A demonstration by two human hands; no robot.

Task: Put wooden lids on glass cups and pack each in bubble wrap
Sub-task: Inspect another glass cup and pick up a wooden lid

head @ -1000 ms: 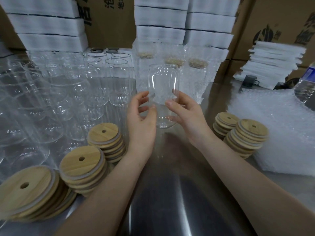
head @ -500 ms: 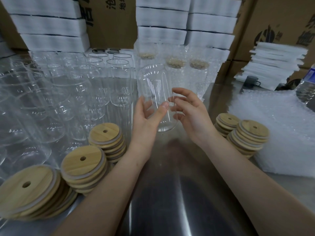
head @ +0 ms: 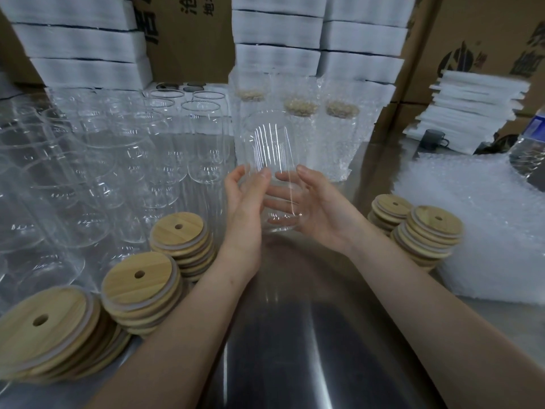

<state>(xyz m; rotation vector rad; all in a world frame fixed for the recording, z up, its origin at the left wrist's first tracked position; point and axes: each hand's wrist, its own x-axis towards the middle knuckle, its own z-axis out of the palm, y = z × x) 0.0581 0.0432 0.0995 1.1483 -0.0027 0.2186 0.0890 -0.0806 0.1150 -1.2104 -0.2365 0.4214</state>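
Glass cup held above the steel table, unlidded: left hand cups its left side, right hand supports right side and base, fingers loosely spread. Done: three wrapped, lidded cups behind. Left: many bare cups, lid stacks both sides, bubble wrap right

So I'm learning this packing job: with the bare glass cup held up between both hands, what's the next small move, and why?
Probably free the right hand and reach for a lid from the right lid stack. The glass cup has no lid yet, and the left hand already supports it.
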